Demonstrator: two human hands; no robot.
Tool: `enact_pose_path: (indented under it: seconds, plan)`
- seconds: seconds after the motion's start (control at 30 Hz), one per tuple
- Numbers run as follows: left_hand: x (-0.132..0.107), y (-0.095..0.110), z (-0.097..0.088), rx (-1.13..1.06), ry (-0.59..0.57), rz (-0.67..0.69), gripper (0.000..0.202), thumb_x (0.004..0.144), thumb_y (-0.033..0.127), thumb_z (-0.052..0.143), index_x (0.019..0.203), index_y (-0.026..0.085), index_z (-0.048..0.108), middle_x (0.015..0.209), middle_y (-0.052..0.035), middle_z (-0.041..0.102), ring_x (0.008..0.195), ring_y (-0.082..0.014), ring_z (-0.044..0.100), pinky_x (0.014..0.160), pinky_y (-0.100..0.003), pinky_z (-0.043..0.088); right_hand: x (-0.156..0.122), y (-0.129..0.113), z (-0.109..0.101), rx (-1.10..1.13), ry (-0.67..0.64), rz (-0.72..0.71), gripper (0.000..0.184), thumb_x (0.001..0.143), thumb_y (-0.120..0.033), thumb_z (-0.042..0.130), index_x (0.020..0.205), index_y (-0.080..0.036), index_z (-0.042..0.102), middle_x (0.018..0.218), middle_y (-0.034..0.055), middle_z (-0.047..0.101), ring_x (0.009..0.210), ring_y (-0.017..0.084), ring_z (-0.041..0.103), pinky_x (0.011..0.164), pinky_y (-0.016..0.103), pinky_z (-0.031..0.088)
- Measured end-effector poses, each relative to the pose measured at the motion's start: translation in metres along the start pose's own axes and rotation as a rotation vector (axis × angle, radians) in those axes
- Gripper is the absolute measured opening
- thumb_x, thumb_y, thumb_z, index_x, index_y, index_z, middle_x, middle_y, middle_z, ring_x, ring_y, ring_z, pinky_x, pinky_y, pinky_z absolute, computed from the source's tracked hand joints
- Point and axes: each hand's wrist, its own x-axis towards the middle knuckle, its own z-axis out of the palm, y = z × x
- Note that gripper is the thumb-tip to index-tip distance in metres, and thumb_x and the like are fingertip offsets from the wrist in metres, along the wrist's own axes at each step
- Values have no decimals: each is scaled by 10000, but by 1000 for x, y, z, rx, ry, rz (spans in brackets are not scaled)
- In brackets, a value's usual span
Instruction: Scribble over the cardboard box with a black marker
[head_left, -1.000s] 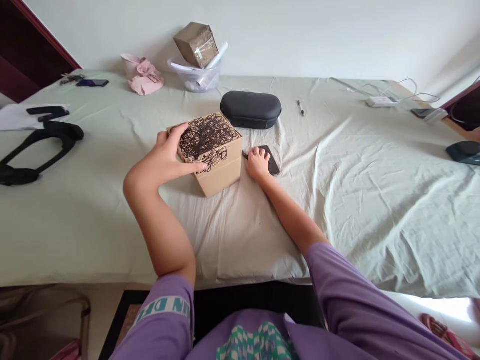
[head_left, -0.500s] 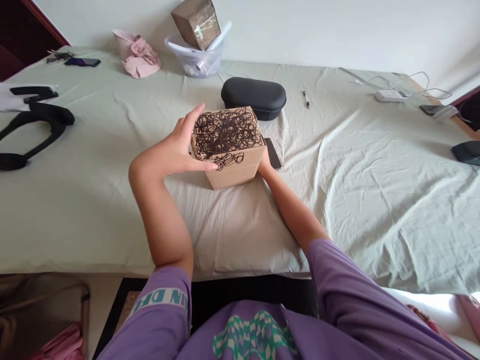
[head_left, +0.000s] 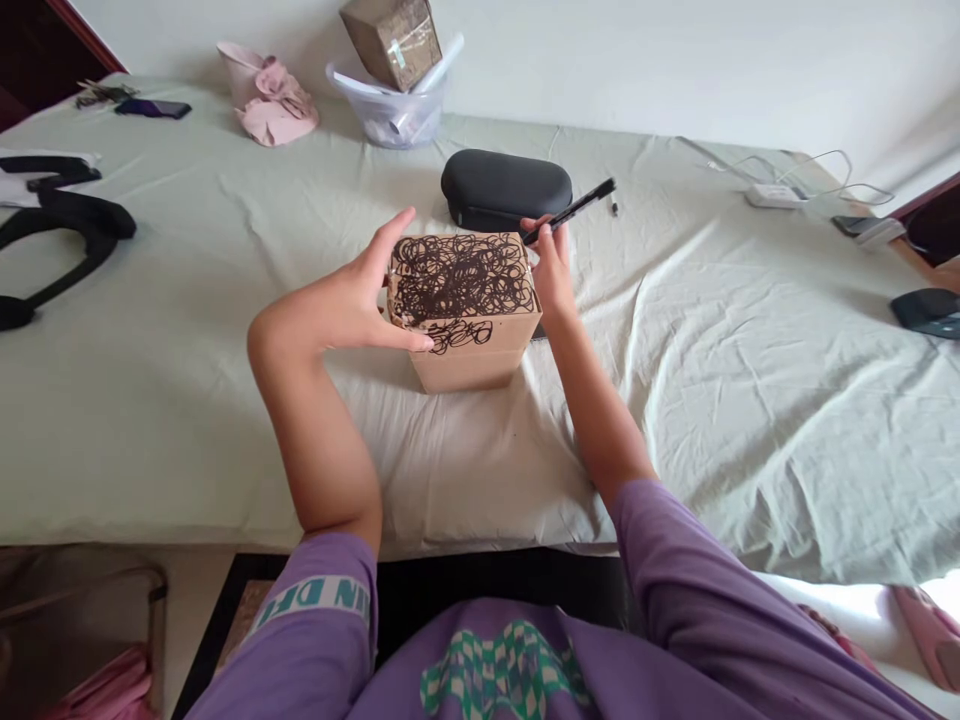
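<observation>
A brown cardboard box (head_left: 476, 358) stands on the cloth-covered surface in front of me, its top covered in looping black scribbles that spill onto the near side. My left hand (head_left: 379, 290) grips its left end, thumb on the near side and fingers at the far edge. Beside the box's right end, my right hand (head_left: 553, 265) is closed around a black marker (head_left: 581, 208), which points up and to the right. Just behind the box lies a black zippered case (head_left: 506, 188). A dark phone (head_left: 540, 331) is mostly hidden by the box and my right wrist.
A small black-and-white pen (head_left: 614, 206) lies beyond the marker. At the back stand a clear plastic basin (head_left: 397, 118) holding another box (head_left: 394, 45), and a pink hat (head_left: 277, 105). Black headgear (head_left: 82, 225) lies left; a white power strip (head_left: 776, 195) lies right.
My right hand has come up from behind the box's right side, and the black marker now shows in it. The box has turned slightly; my left hand keeps its grip.
</observation>
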Motion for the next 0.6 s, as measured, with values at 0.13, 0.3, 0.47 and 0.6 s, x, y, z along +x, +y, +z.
enact_pose_path:
  seconds: [0.13, 0.3, 0.47, 0.6]
  plan:
    - [-1, 2, 2, -4, -7, 5, 1561, 589, 529, 1003, 1740, 336, -33, 1701, -164, 414, 1430, -444, 600, 1162, -630, 547, -7, -42, -22, 189, 337, -76, 605, 873, -890, 395, 1118, -356, 538, 1087, 38, 645, 1011, 223, 622, 913, 383, 549]
    - [-8, 13, 9, 51, 37, 56, 1613, 497, 578, 1022, 1744, 319, 33, 1741, -175, 349, 1512, -516, 490, 1220, -669, 483, -40, -103, -29, 416, 320, -257, 342, 928, -615, 638, 906, -323, 461, 819, -12, 519, 591, 182, 403, 621, 370, 390]
    - [-18, 33, 16, 99, 90, 60, 1535, 450, 630, 1017, 1716, 322, 205, 1713, -131, 364, 1520, -527, 459, 1273, -656, 433, -61, -127, -29, 268, 112, -287, 219, 1008, -465, 598, 881, -302, 669, 663, -2, 499, 598, 210, 477, 628, 395, 458]
    - [-20, 35, 18, 129, 94, 67, 1524, 436, 636, 1014, 1701, 355, 213, 1659, -97, 408, 1482, -504, 506, 1252, -633, 467, -61, -124, -28, 253, 91, -247, 165, 942, -272, 642, 802, -277, 555, 606, -47, 363, 535, 142, 366, 599, 326, 506]
